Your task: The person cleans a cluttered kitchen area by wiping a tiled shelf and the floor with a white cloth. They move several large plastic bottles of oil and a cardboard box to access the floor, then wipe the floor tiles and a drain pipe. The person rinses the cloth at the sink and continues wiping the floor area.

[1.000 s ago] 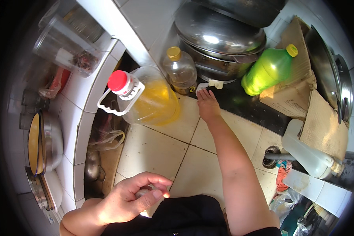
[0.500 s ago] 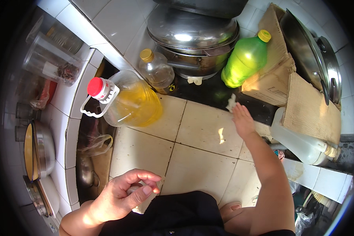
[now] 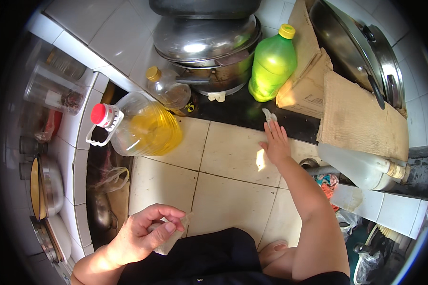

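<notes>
Whitish bundle (image 3: 168, 244) in half-curled left hand (image 3: 145, 232), tissue (image 3: 269, 115) against outstretched right hand (image 3: 277, 146)

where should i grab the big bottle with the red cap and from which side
Probably by the white loop handle at the neck of the bottle, coming from the left and near side. The loop sticks out that way from below the red cap, while the wide, rounded body looks too broad to grip well.
</notes>
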Demonstrator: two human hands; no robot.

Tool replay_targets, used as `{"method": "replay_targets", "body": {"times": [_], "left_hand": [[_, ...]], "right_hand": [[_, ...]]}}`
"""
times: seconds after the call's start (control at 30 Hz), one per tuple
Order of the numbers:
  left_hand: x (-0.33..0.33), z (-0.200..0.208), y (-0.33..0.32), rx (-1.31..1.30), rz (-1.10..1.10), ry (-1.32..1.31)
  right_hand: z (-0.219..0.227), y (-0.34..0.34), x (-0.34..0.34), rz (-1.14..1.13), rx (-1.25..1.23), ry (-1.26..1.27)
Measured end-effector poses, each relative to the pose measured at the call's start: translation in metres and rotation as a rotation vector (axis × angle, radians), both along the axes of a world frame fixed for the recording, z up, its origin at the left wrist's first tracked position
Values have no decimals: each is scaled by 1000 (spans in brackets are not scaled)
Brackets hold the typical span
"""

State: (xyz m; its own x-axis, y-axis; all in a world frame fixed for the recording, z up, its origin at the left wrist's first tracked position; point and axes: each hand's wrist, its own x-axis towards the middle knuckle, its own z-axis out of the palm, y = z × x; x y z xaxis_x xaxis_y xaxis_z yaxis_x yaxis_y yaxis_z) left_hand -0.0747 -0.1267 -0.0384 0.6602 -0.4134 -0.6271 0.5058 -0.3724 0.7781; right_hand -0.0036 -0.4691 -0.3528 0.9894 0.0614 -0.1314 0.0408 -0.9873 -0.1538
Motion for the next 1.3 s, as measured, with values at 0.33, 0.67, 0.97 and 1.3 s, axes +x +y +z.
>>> {"method": "replay_targets", "body": {"times": [0.33,0.67,0.97,1.3], "left_hand": [[4,-19,-18,-10,61,58],[4,-4,-8,-28,45,48],[-5,4,7,-59,-29,-32],[-7,6,11,-16,4,-55]], "right_hand": [[-2,-106,13,-191,-84,91],[15,-111,6,-447,-456,280],[8,-103,-30,-268,-620,229],[11,-23,-1,-292,906,149]]}}
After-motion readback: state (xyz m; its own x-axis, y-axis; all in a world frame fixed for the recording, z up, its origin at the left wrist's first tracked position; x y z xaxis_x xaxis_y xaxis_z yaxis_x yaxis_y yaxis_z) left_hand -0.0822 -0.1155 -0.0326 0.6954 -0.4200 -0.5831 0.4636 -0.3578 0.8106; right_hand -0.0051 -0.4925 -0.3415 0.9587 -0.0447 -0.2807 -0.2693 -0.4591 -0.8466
